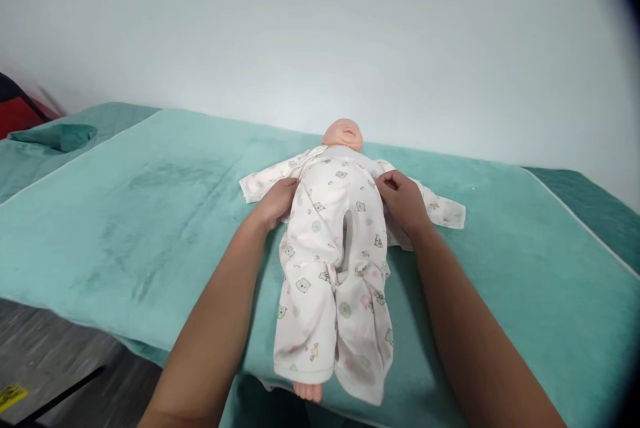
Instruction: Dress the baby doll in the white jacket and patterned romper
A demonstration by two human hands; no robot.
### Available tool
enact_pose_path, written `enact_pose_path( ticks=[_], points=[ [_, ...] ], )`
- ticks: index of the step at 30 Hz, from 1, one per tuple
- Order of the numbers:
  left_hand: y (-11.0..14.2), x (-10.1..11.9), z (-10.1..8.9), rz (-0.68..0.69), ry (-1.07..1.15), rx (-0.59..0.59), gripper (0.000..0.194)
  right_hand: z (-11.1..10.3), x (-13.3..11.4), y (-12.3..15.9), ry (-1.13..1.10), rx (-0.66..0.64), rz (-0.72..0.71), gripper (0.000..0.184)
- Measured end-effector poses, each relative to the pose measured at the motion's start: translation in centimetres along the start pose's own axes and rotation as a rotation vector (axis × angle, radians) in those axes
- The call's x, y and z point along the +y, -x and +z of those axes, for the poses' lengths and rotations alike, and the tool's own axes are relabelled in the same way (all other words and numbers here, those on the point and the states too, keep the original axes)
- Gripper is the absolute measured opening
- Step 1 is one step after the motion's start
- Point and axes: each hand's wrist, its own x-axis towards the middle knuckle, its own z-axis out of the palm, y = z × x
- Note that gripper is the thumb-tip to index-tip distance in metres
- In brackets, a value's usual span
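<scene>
A baby doll lies on its back with its head away from me. It wears a white printed baby jacket, sleeves spread to both sides, and white printed baby trousers with an open slit at the crotch. My left hand is closed on the left side of the trousers near the waist, its fingertips partly hidden by the cloth. On the opposite side my right hand pinches the trousers near the waist. One foot of the doll shows below the left trouser leg; the other is hidden.
A green cloth cover spreads over the bed under the doll. The white wall stands right behind it. At the far left are a folded green cloth and a red object. Grey floor shows at the lower left.
</scene>
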Motion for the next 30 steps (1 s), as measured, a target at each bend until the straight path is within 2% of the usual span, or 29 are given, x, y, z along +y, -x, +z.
enact_pose_path(
  ticks=[2, 5, 8, 15, 20, 22, 28, 30],
  points=[
    [0.4, 0.3, -0.2, -0.041, 0.034, -0.11, 0.024, -0.6, 0.1, 0.5, -0.013, -0.103, 0.107, 0.028],
    [1.0, 0.7, -0.2, -0.091, 0.044, -0.225, 0.034, -0.9, 0.6, 1.0, -0.227, -0.283, 0.269, 0.029],
    [1.2, 0.8, -0.1, -0.125, 0.068, -0.269, 0.041, -1.2, 1.1, 1.0, -0.431, -0.39, 0.301, 0.026],
    [0.7, -0.4, -0.2, -0.033, 0.215, -0.367, 0.059, -1.5, 1.5, 0.6, -0.6, -0.418, 0.282, 0.026],
    [1.1, -0.3, 0.2, 0.03, 0.248, -0.398, 0.067, -0.6, 0.9, 0.7, -0.698, -0.434, 0.271, 0.018],
    [1.3, 0.0, 0.4, 0.05, 0.249, -0.409, 0.068, -0.2, 0.7, 0.7, -0.725, -0.43, 0.286, 0.02],
    [2.0, 0.6, 0.7, 0.026, 0.196, -0.365, 0.073, -0.5, 0.9, 0.8, -0.705, -0.429, 0.246, 0.025],
    [2.3, 0.9, 0.8, 0.014, 0.186, -0.338, 0.076, -0.8, 0.9, 1.1, -0.684, -0.452, 0.217, 0.033]
  ],
)
